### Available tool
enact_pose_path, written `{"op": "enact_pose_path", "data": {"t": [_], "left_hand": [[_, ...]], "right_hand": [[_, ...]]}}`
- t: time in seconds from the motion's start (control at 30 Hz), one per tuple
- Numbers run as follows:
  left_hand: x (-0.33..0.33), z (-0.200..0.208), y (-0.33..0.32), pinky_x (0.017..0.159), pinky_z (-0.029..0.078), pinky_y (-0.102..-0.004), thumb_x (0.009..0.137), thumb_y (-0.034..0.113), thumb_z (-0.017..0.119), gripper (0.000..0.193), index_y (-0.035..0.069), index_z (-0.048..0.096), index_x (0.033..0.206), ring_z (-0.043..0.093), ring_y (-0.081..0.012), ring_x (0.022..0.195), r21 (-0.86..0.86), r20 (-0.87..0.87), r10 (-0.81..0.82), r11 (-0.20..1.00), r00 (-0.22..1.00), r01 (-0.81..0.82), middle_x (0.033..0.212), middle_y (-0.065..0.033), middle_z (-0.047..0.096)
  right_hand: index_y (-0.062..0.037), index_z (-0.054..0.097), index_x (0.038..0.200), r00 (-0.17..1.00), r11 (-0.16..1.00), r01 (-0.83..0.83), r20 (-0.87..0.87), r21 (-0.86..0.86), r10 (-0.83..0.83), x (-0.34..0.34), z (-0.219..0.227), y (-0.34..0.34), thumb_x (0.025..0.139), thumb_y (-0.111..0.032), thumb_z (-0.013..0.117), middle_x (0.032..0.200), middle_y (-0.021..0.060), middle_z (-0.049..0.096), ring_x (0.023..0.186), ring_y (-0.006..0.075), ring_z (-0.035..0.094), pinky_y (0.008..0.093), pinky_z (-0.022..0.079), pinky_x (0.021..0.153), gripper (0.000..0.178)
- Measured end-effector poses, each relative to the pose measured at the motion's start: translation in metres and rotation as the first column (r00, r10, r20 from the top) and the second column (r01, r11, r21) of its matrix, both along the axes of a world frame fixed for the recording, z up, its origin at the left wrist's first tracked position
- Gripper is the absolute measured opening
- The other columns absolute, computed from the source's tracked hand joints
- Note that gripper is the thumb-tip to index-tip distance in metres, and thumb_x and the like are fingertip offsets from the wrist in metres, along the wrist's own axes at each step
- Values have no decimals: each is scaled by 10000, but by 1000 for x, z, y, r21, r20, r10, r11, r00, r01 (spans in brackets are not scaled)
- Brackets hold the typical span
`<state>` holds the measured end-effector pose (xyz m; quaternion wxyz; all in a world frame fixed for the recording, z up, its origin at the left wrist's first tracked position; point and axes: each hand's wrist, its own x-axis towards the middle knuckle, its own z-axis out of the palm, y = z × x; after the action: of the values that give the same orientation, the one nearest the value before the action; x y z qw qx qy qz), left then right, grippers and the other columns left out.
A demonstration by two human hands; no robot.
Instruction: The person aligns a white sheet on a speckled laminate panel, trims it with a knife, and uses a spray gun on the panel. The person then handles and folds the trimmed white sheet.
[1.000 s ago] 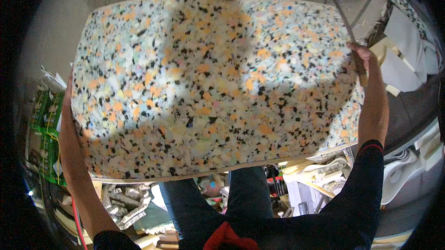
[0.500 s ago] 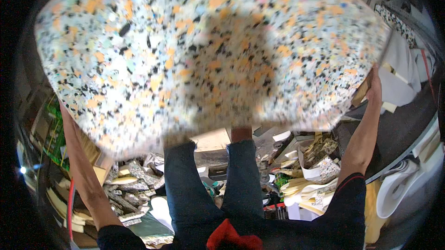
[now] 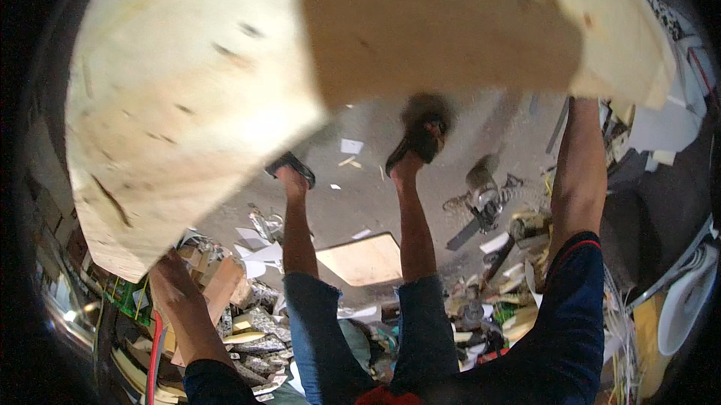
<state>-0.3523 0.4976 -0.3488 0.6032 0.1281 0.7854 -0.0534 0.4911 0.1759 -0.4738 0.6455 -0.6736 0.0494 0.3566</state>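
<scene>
Tilting its bare wood face toward the wearer, the pale board (image 3: 323,44) is raised beyond and between the hands. Its long axis runs crosswise, from the left hand (image 3: 167,264) to past the right forearm (image 3: 582,164), with the left end dipping lower; its far edge is out of view. The left hand grasps the board near its lower left corner, fingers hidden behind. The right hand is covered by the board, so I cannot tell its grip. Half a second ago a speckled face showed there; now the sandalled feet (image 3: 422,143) appear between the hands.
</scene>
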Motion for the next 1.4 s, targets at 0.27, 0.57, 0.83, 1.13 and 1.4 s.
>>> {"op": "enact_pose_path", "data": {"t": [0.27,0.57,0.83,1.13,1.4], "left_hand": [[20,-80,50,1080,329,-567,947,640,381,754,155,330,1523,382,-324,1390,-36,11,63,997,998,-62,1564,-95,347],[-6,-100,57,1072,323,-584,948,631,374,741,174,320,1529,365,-330,1402,10,-7,77,997,997,-77,1578,-89,325],[-46,-63,42,1066,318,-599,948,623,367,730,191,310,1534,350,-335,1412,100,-243,55,994,968,-32,1591,-83,305],[-3,19,-111,1050,376,-511,970,652,394,702,203,344,1507,437,-317,1325,-210,-301,-328,939,896,273,1524,-89,380],[159,60,-186,1070,402,-435,992,544,492,718,-35,453,1415,500,-328,1289,-139,-7,-737,670,675,730,1401,-226,508]], "right_hand": [[55,496,1149,996,916,31,-63,-399,-61,87,4,51,893,-797,266,1143,242,604,1061,414,585,600,446,996,919],[17,694,938,952,276,-282,-232,-919,199,-108,-46,-171,758,-345,780,813,138,674,786,260,680,418,544,708,413],[7,651,966,981,-188,92,57,-978,186,-114,-46,-244,751,-402,773,925,185,712,956,358,693,437,540,857,478],[-103,597,1267,524,365,-363,-512,-857,-681,-326,64,-378,725,-297,855,1002,189,644,893,406,672,502,586,746,630],[-160,406,1439,191,89,592,33,-801,-981,-362,25,-459,1008,-324,471,1275,182,532,1194,396,497,603,462,989,466]]}}
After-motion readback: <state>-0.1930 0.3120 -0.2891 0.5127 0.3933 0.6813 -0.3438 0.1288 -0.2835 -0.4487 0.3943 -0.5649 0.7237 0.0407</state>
